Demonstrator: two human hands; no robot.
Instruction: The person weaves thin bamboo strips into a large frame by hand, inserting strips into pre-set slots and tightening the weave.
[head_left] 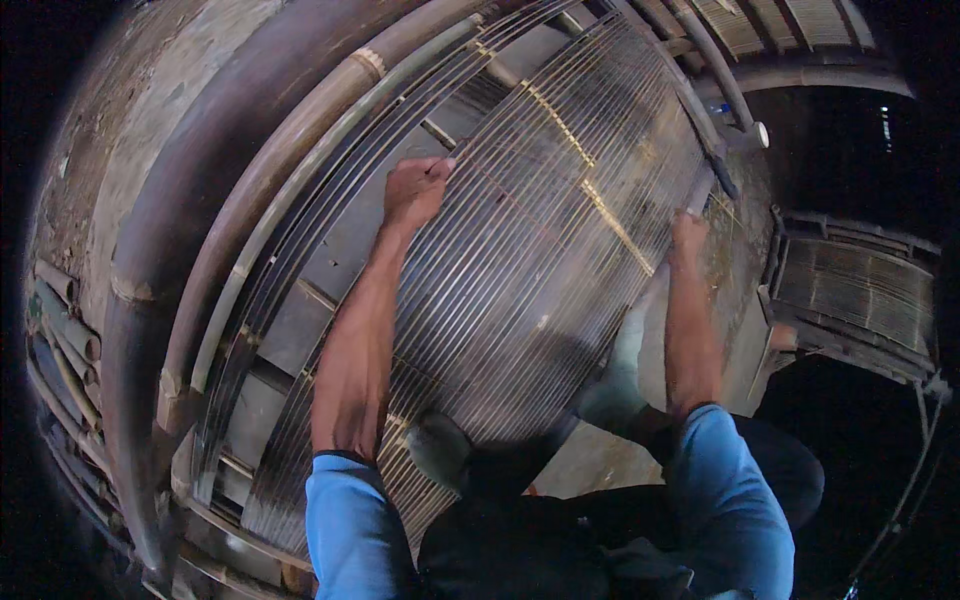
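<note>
The left hand (418,192) at eleven o'clock and right hand (688,235) at two seemed closed on the slatted panel (500,270), already cross-bound; remainder was unclear.

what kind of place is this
Probably a rustic bamboo workshop or shed: thick bamboo poles frame the work, cut lengths of bamboo lie piled at the left, and a panel of thin slats spans the middle.

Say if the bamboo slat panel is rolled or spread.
Spread out: the bamboo slat panel shows as a broad sheet, strips side by side, between the left hand and right hand.
</note>
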